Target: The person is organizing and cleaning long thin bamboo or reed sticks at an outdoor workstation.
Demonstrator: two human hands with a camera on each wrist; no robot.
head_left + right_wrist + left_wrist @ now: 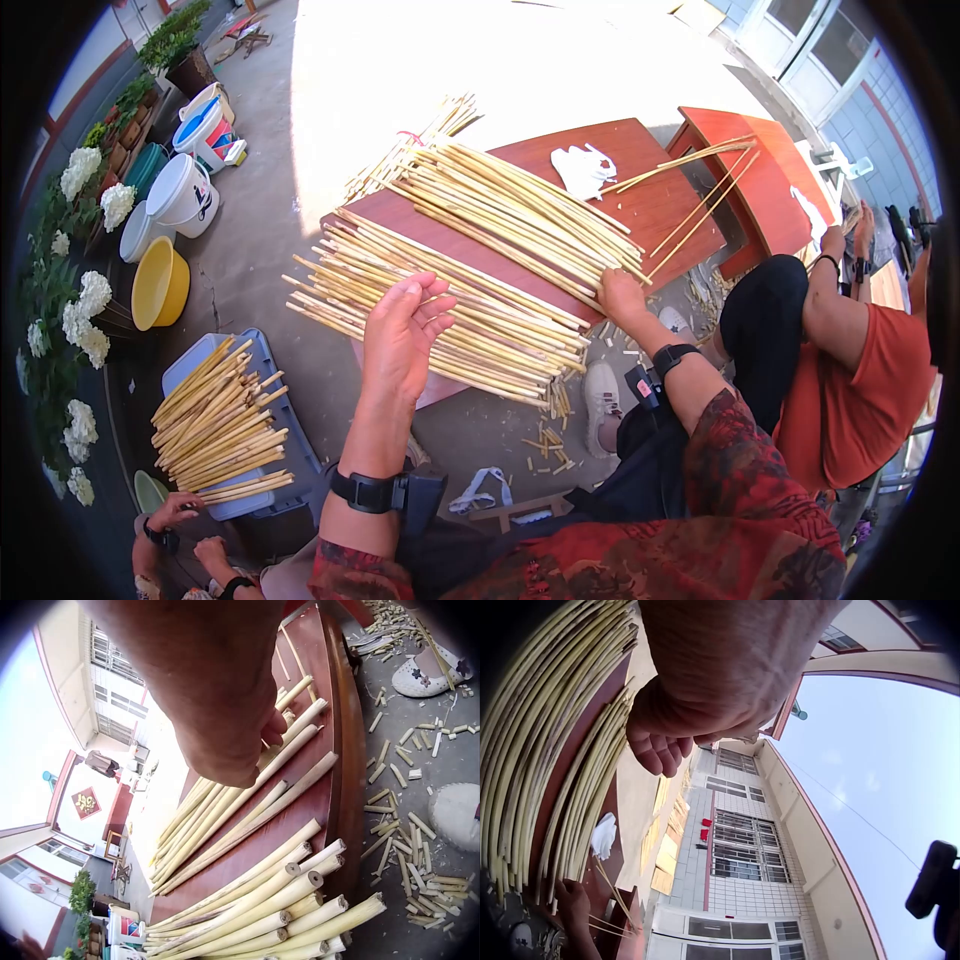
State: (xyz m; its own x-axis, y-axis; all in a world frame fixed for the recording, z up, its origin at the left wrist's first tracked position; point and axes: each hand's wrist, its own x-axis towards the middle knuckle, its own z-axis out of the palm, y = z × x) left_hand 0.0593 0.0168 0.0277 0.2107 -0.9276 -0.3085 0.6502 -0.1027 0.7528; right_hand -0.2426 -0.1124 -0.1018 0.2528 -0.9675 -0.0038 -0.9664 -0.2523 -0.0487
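My left hand (pixel 398 335) is raised above the nearer row of pale dry stalks (pixel 470 345), palm turned up and fingers loosely bent, holding nothing. A second row of stalks (pixel 530 215) lies farther back on the reddish-brown table (pixel 635 150). At that row's right end, my right hand (pixel 622 298) curls its fingers on the stalk ends. The right wrist view has the right hand (pixel 225 712) over the stalks, its fingertips partly hidden by the hand itself. Cut ends (pixel 315 881) of the nearer row face the table edge there.
A white plastic bag (pixel 583 170) and a few loose stalks (pixel 690 163) lie on the table. Stalk offcuts (pixel 550 445) litter the floor. At left are a crate (pixel 270 350) bearing shorter stalks, a yellow basin (pixel 160 283) and buckets (pixel 183 195). People sit on both sides.
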